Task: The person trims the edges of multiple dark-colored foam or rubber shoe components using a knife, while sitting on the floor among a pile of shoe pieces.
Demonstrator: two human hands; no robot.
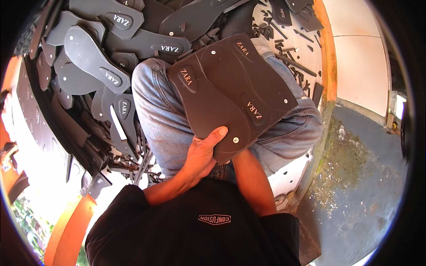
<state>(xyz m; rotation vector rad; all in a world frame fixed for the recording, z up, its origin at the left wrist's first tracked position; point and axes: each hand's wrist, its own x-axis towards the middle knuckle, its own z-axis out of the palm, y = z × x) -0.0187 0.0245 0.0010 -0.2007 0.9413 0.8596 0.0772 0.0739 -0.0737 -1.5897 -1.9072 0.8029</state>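
A dark sheet [222, 95] with raised outlines of several shoe soles lies tilted across my lap, over my jeans [155, 106]. It bears pale lettering and small round white marks. My left hand [202, 150] grips its near edge, with the thumb flat on top and the fingers underneath. My right forearm [254, 188] runs up beneath the same near edge, where the sheet hides my right hand and its fingers. To the left, next to my knee, lies a cut-out grey insole [91, 55] on a heap of similar dark pieces.
Dark offcut strips [142, 166] are scattered below the heap at left. A slim white strip [117, 123] rests on one insole. More black scraps [295, 66] litter the pale surface at the far right, bounded by an orange edge [329, 53]. Beyond is a stained blue-grey floor [355, 177].
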